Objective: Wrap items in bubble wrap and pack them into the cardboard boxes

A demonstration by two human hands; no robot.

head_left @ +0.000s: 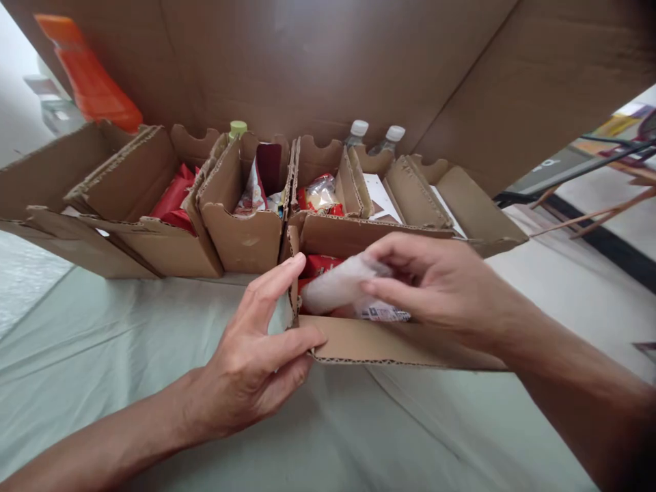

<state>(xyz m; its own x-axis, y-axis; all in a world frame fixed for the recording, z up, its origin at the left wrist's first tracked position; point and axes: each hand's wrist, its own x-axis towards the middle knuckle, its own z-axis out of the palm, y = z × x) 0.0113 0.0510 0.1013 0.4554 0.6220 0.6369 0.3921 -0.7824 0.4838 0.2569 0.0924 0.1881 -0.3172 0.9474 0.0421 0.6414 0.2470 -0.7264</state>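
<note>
My right hand pinches a whitish translucent plastic packet at its right end, inside the front cardboard box. My left hand rests at the left end of that box, thumb on its front rim and index finger by its left wall, the fingers spread. Red packets lie behind the whitish one. A packet with printed markings shows below my right hand. The rest of the box's contents is hidden by my right hand.
Behind stands a row of open cardboard boxes with red packets, a snack packet and white cards. An orange bottle and white-capped bottles stand further back. Green cloth covers the table; a rack is at right.
</note>
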